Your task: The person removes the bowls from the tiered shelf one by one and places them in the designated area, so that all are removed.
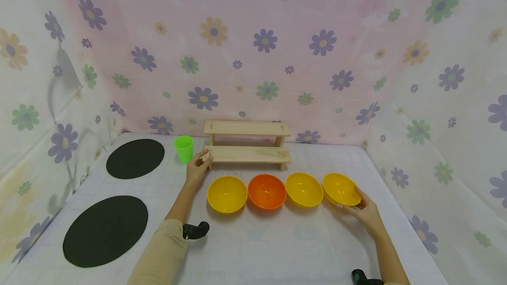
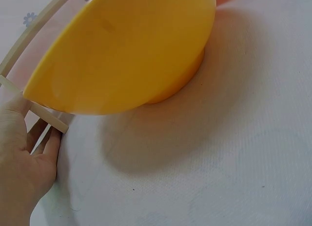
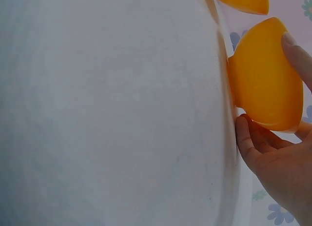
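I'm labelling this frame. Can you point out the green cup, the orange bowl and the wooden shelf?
green cup (image 1: 184, 149), head view, on its side wall.
orange bowl (image 1: 266, 190), head view, on its inside.
wooden shelf (image 1: 247, 154), head view, on the lower board.

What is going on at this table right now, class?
A person works with both bare hands at a white table. Four bowls sit in a row in front of a small wooden two-step shelf: yellow, orange, yellow, yellow. The right hand grips the rightmost yellow bowl at its near edge, and that bowl looks slightly tilted. The left hand rests against the left end of the shelf's lower step, next to a green cup. Two black round mats lie on the left.
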`<state>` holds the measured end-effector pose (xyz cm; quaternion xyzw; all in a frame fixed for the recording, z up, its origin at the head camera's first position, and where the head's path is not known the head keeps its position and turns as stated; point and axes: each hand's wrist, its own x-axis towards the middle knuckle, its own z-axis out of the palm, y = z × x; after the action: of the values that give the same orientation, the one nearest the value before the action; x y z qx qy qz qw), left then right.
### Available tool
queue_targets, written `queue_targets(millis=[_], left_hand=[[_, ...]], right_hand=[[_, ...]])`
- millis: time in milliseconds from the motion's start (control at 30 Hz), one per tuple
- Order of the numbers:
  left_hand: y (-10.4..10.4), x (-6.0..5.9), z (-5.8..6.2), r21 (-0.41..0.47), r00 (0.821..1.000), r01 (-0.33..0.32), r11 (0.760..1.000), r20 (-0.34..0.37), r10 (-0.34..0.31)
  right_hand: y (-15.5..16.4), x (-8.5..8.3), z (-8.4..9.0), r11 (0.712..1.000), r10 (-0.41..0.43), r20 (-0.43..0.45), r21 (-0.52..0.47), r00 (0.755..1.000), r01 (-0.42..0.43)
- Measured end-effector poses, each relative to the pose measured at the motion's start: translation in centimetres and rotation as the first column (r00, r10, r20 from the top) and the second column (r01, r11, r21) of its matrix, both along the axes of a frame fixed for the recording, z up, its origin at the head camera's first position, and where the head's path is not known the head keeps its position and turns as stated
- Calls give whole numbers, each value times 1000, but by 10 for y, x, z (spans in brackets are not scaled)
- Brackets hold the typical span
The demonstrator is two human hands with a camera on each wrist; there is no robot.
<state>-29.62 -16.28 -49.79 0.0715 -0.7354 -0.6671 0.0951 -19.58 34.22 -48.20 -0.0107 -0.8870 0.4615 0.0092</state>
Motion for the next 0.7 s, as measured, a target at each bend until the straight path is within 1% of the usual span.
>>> queue_targets(millis=[133, 233, 267, 333, 367, 467, 500, 700], left_hand=[[1, -1, 0, -4, 1000, -7, 1000, 5, 7], [1, -1, 0, -5, 1000, -12, 1000, -4, 12], [2, 2, 5, -3, 1000, -7, 1000, 0, 7], [2, 2, 5, -6, 1000, -4, 1000, -1, 4], [2, 2, 5, -7, 1000, -7, 1000, -1, 7], [2, 1, 5, -7, 1000, -7, 1000, 4, 7], [1, -2, 0, -12, 1000, -11, 1000, -4, 11], [0, -2, 0, -29, 1000, -4, 1000, -12, 4]], right_hand=[[1, 0, -3, 1000, 0, 12, 13, 1000, 0], [1, 0, -4, 1000, -3, 18, 22, 1000, 2], [1, 0, -4, 1000, -5, 23, 27, 1000, 4], [1, 1, -5, 1000, -6, 20, 29, 1000, 5], [2, 0, -8, 999, -8, 5, 38, 1000, 8], [1, 0, -8, 1000, -5, -8, 26, 1000, 6], [1, 1, -8, 1000, -2, -19, 19, 1000, 2], [-4, 3, -5, 999, 18, -39, -29, 999, -19]])
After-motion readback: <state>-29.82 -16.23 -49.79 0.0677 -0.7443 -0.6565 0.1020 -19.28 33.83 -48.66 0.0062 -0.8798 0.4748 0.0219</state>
